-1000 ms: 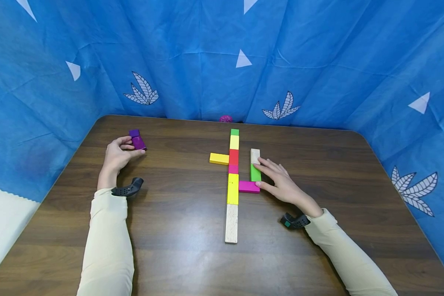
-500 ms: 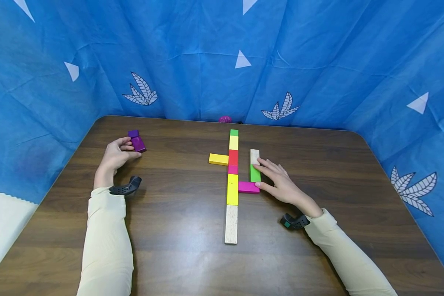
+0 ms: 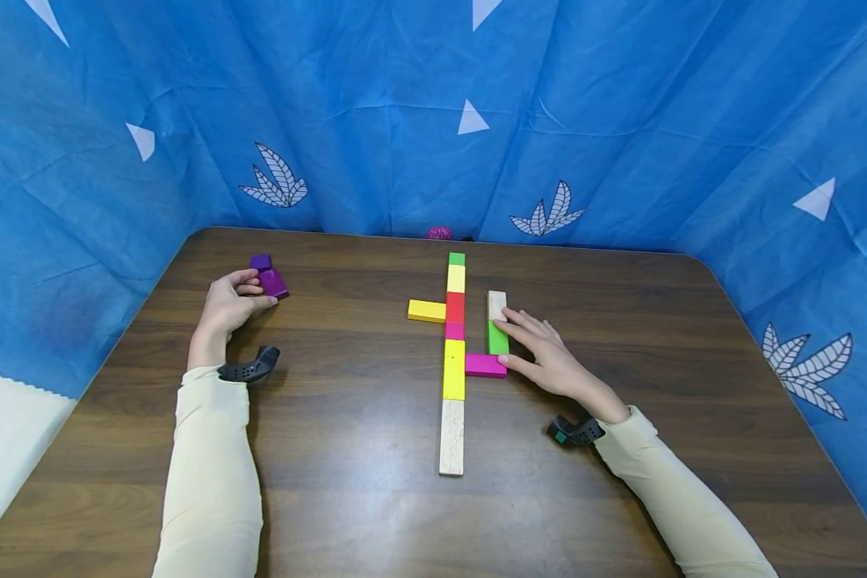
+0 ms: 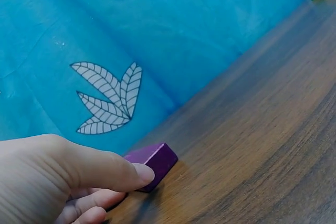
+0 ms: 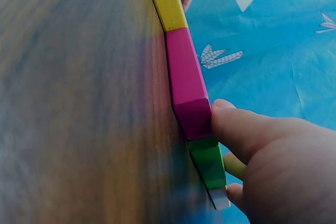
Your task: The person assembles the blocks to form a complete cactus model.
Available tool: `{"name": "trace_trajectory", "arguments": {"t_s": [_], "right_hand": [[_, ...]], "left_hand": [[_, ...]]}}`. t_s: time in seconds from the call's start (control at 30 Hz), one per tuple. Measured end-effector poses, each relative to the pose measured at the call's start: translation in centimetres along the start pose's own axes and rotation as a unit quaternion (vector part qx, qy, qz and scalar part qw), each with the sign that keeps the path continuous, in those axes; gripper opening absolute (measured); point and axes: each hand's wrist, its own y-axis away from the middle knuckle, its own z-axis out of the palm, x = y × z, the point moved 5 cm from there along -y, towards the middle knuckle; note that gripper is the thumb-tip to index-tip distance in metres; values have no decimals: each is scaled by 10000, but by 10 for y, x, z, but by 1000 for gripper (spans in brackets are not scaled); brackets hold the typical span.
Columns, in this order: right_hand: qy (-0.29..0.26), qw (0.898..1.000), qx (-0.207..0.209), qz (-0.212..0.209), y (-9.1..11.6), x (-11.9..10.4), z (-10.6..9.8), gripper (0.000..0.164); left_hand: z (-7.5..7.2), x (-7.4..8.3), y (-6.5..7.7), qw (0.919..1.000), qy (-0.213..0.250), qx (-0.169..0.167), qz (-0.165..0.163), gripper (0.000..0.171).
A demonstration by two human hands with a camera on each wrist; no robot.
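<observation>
At the table's far left, my left hand (image 3: 227, 309) pinches a purple block (image 3: 274, 283), thumb against its near end and fingers behind it. A smaller violet block (image 3: 261, 262) lies right at that block's far end. In the left wrist view the thumb presses the purple block (image 4: 163, 158) close over the tabletop. My right hand (image 3: 552, 368) rests with fingers extended beside a short column. Its thumb touches the outer end of a magenta block (image 3: 482, 366), and its fingertips lie along a green block (image 3: 498, 343) and a plain wooden block (image 3: 497, 302).
A straight row of flat blocks runs up the table's middle, with a long plain block (image 3: 451, 437), a yellow block (image 3: 454, 373) and a red block (image 3: 455, 307) among them. An orange-yellow block (image 3: 426, 311) juts left. Blue curtain (image 3: 390, 104) hangs behind the brown table (image 3: 361, 498).
My left hand shifts slightly left, then back right, and the purple block turns a little against the violet one. My right hand and the middle blocks stay put.
</observation>
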Motion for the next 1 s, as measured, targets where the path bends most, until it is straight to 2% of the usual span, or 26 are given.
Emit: {"name": "trace_trajectory", "arguments": {"t_s": [0.7, 0.87, 1.0], "right_hand": [[32, 10000, 37, -29, 1, 1, 1, 63], [24, 10000, 27, -1, 1, 1, 0, 63], [26, 10000, 27, -15, 0, 1, 1, 64]], "left_hand": [[-1, -1, 3, 9988, 28, 429, -250, 68], [1, 6, 3, 9986, 201, 445, -190, 68], [11, 22, 2, 9983, 424, 391, 109, 66]]}}
